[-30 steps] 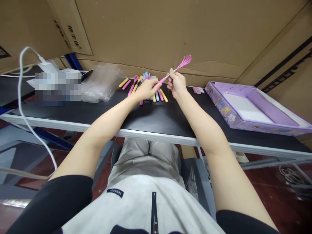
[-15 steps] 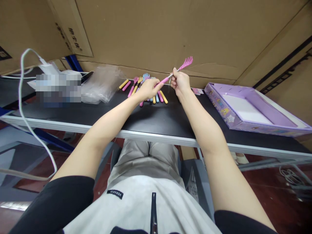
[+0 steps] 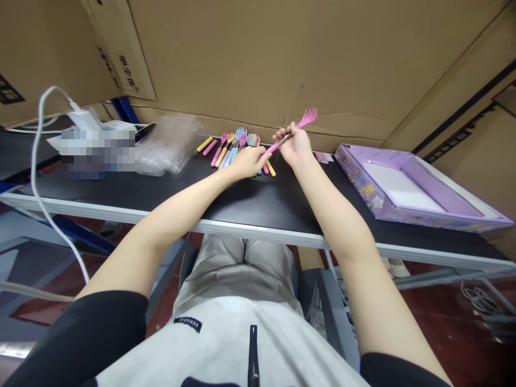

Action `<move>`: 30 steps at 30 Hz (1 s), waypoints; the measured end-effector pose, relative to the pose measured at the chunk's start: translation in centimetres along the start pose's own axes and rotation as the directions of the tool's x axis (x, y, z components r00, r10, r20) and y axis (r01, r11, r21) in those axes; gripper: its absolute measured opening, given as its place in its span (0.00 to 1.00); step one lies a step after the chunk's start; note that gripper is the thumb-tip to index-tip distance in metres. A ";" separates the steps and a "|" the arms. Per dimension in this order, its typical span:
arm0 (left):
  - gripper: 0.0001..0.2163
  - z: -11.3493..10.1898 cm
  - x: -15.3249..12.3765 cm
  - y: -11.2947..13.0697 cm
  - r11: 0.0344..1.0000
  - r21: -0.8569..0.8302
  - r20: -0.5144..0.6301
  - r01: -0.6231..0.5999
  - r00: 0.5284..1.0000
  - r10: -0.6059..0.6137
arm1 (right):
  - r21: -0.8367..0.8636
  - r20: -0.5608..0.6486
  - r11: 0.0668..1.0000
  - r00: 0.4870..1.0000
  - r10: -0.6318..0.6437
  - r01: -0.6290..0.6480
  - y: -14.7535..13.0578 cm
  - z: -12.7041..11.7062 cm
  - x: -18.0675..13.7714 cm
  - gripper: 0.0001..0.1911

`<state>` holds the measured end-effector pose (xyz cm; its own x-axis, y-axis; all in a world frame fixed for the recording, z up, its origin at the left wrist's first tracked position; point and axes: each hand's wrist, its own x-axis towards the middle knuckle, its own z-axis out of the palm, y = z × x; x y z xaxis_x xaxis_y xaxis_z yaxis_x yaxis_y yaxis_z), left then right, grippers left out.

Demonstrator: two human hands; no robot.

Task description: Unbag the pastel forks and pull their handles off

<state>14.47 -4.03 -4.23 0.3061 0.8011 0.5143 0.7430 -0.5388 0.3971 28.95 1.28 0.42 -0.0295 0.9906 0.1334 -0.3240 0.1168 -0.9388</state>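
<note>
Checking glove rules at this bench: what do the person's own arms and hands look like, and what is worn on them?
Both arms are bare from hands to above the elbows. The left hand and right hand wear no gloves; no ring, watch or wristband shows. The left sleeve and right sleeve are short, black and plain.

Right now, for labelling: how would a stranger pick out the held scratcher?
On the black table by the cardboard wall lie pastel scratchers. Only the pink scratcher is off the table, held by left hand and right hand, claw raised.
</note>
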 end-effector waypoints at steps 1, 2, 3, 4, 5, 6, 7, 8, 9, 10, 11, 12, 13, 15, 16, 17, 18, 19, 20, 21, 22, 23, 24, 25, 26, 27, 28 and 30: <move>0.15 0.2 -0.1 0.3 1.000 -0.001 0.015 -0.005 1.000 0.005 | 0.027 -0.020 1.000 1.000 0.009 -0.009 -0.1 -0.1 0.2 0.28; 0.15 0.3 -0.1 0.7 1.000 0.009 0.024 -0.016 1.000 0.015 | 0.042 -0.042 0.999 0.999 0.021 -0.020 -0.3 -0.3 0.4 0.29; 0.16 0.4 -0.1 1.0 0.999 0.028 0.025 -0.031 0.999 0.030 | 0.048 -0.065 0.998 0.997 0.033 -0.030 -0.4 -0.5 0.6 0.30; 0.15 0.5 -0.2 1.3 0.998 0.050 0.019 -0.049 0.999 0.048 | 0.049 -0.087 0.998 0.995 0.043 -0.039 -0.7 -0.8 0.9 0.31; 0.15 0.5 -0.1 1.6 0.995 0.070 0.012 -0.066 0.998 0.065 | 0.045 -0.107 0.998 0.993 0.049 -0.044 -0.9 -1.0 1.1 0.32; 0.15 0.5 -0.1 1.9 0.993 0.084 0.004 -0.079 0.997 0.079 | 0.039 -0.123 0.998 0.991 0.050 -0.046 -1.2 -1.2 1.2 0.33; 0.14 0.4 0.0 2.2 0.992 0.094 -0.004 -0.087 0.996 0.088 | 0.032 -0.133 0.998 0.990 0.050 -0.046 -1.6 -1.3 1.3 0.33; 0.14 0.3 0.1 2.6 0.991 0.102 -0.009 -0.089 0.996 0.091 | 0.028 -0.140 0.999 0.989 0.050 -0.046 -2.0 -1.4 1.2 0.34; 0.14 0.1 0.3 3.0 0.990 0.113 -0.009 -0.088 0.996 0.090 | 0.033 -0.147 0.998 0.988 0.055 -0.051 -2.4 -1.4 1.1 0.34; 0.14 -0.2 0.5 3.4 0.988 0.128 -0.005 -0.084 0.996 0.086 | 0.052 -0.162 0.997 0.985 0.065 -0.057 -3.0 -1.4 1.0 0.33; 0.14 -0.4 0.7 3.8 0.986 0.145 0.003 -0.078 0.997 0.079 | 0.083 -0.182 0.995 0.980 0.077 -0.062 -3.5 -1.3 0.8 0.32; 0.14 -0.8 1.0 4.2 0.984 0.160 0.009 -0.071 0.997 0.071 | 0.113 -0.200 0.991 0.976 0.088 -0.066 -4.0 -1.2 0.6 0.30; 0.14 -1.1 1.2 4.6 0.983 0.169 0.013 -0.066 0.998 0.065 | 0.135 -0.216 0.989 0.972 0.095 -0.066 -4.5 -1.1 0.5 0.29; 0.14 -1.8 1.7 5.2 0.985 0.160 0.009 -0.067 0.998 0.066 | 0.124 -0.227 0.991 0.971 0.072 -0.044 -5.4 -1.1 0.7 0.28; 0.13 -2.2 2.0 5.4 0.987 0.145 0.001 -0.069 0.998 0.069 | 0.092 -0.220 0.995 0.974 0.048 -0.028 -5.8 -1.1 0.9 0.29; 0.13 -2.5 2.2 5.4 0.989 0.128 -0.008 -0.071 0.997 0.072 | 0.060 -0.209 0.998 0.978 0.027 -0.014 -6.1 -1.0 1.1 0.30; 0.13 -2.8 2.3 5.4 0.991 0.112 -0.015 -0.072 0.997 0.075 | 0.045 -0.196 0.999 0.981 0.011 -0.002 -6.4 -1.0 1.4 0.31; 0.13 -3.0 2.5 5.4 0.992 0.102 -0.022 -0.075 0.997 0.078 | 0.056 -0.185 0.998 0.983 0.004 0.007 -6.6 -0.9 1.6 0.31; 0.13 -3.2 2.6 5.3 0.992 0.099 -0.026 -0.079 0.996 0.082 | 0.081 -0.176 0.997 0.984 0.005 0.009 -6.8 -0.8 1.8 0.31; 0.13 -3.3 2.6 5.2 0.991 0.101 -0.029 -0.084 0.996 0.088 | 0.109 -0.171 0.994 0.985 0.012 0.007 -7.0 -0.7 1.8 0.31; 0.13 -3.4 2.7 5.1 0.990 0.108 -0.033 -0.090 0.995 0.094 | 0.129 -0.169 0.992 0.985 0.019 0.003 -7.1 -0.4 1.7 0.30; 0.12 -3.4 2.7 5.0 0.988 0.117 -0.038 -0.096 0.994 0.101 | 0.144 -0.175 0.990 0.984 0.025 0.000 -7.2 -0.2 1.4 0.28; 0.12 -3.4 2.6 4.9 0.987 0.127 -0.045 -0.098 0.993 0.105 | 0.159 -0.182 0.987 0.983 0.030 -0.001 -7.3 0.1 1.1 0.27; 0.12 -3.4 2.6 4.9 0.986 0.137 -0.052 -0.098 0.993 0.106 | 0.182 -0.189 0.983 0.981 0.036 -0.001 -7.3 0.4 0.7 0.25; 0.12 -3.4 2.5 4.9 0.985 0.147 -0.057 -0.094 0.993 0.104 | 0.215 -0.196 0.977 0.980 0.043 0.000 -7.4 0.6 0.3 0.23; 0.12 -3.3 2.4 4.9 0.984 0.156 -0.059 -0.089 0.993 0.099 | 0.254 -0.204 0.967 0.977 0.054 0.000 -7.4 0.9 -0.1 0.22; 0.13 -3.2 2.3 4.9 0.983 0.161 -0.058 -0.084 0.994 0.094 | 0.287 -0.213 0.958 0.975 0.065 -0.002 -7.3 1.0 -0.3 0.21; 0.14 -3.1 2.0 5.0 0.985 0.156 -0.055 -0.077 0.995 0.086 | 0.297 -0.222 0.955 0.972 0.079 -0.010 -7.2 1.0 -0.2 0.21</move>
<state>16.97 -5.89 1.14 0.3358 0.7364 0.5873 0.8010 -0.5514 0.2332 30.34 0.16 7.46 0.1552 0.9878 -0.0153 -0.5899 0.0803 -0.8035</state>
